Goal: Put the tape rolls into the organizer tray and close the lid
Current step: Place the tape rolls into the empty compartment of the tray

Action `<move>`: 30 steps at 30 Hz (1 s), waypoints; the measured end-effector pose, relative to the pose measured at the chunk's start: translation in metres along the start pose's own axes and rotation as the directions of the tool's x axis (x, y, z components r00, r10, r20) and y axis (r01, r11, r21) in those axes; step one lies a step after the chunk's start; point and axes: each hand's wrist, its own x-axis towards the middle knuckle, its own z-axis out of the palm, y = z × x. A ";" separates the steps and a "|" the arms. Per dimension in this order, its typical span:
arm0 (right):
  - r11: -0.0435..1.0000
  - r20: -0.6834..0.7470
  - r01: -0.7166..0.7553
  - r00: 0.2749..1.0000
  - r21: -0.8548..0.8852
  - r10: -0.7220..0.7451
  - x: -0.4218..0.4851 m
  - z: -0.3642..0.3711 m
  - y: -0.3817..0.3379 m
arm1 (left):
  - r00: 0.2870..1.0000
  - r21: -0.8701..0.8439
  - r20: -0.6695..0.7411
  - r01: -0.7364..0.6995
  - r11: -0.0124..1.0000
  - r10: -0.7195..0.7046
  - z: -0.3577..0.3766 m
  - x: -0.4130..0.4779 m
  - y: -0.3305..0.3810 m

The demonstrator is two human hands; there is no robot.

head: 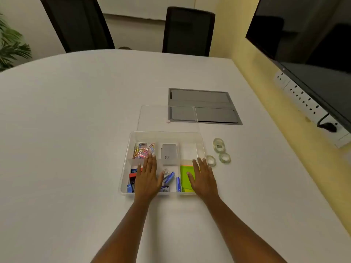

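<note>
A clear plastic organizer tray (126,158) sits on the white table, its compartments holding coloured paper clips, a grey box, staple boxes and green sticky notes. Its clear lid (152,118) lies flat on the table just behind it. Several clear tape rolls lie on the table right of the tray: a stacked pair (218,144), one (224,158) below them and one (211,160) against the tray's right edge. My left hand (147,177) hovers flat over the tray's front left compartments, fingers apart. My right hand (203,177) is spread flat over the sticky notes, holding nothing.
A grey cable hatch (204,105) is set into the table behind the lid. Two dark chairs (188,31) stand at the far edge. A wall screen (313,35) and socket strip (303,99) run along the right. A plant (9,42) is far left.
</note>
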 end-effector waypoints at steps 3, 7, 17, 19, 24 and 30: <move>0.999 -0.026 -0.004 1.000 0.044 0.005 -0.002 0.008 0.003 | 0.998 -0.047 -0.063 0.008 0.999 -0.011 0.002 0.000 -0.005; 0.999 -0.027 -0.032 0.999 0.035 0.033 -0.003 0.008 0.004 | 0.999 -0.072 -0.031 0.018 0.997 -0.021 0.005 -0.001 -0.006; 0.995 0.014 -0.036 0.999 0.098 0.035 -0.003 0.007 0.004 | 0.998 -0.100 0.052 0.049 0.994 -0.044 0.006 0.003 -0.006; 0.991 0.027 -0.026 0.999 0.129 0.022 -0.003 0.006 0.005 | 0.996 -0.094 0.069 0.069 0.993 -0.062 0.005 0.006 -0.005; 0.942 -0.072 0.003 0.997 0.335 0.023 -0.005 0.008 0.008 | 0.997 -0.071 0.055 0.055 0.996 -0.052 0.007 0.020 -0.003; 0.727 -0.175 -0.096 0.941 0.680 0.288 0.009 -0.004 0.023 | 0.998 -0.034 0.056 0.037 0.999 -0.035 0.010 0.040 -0.003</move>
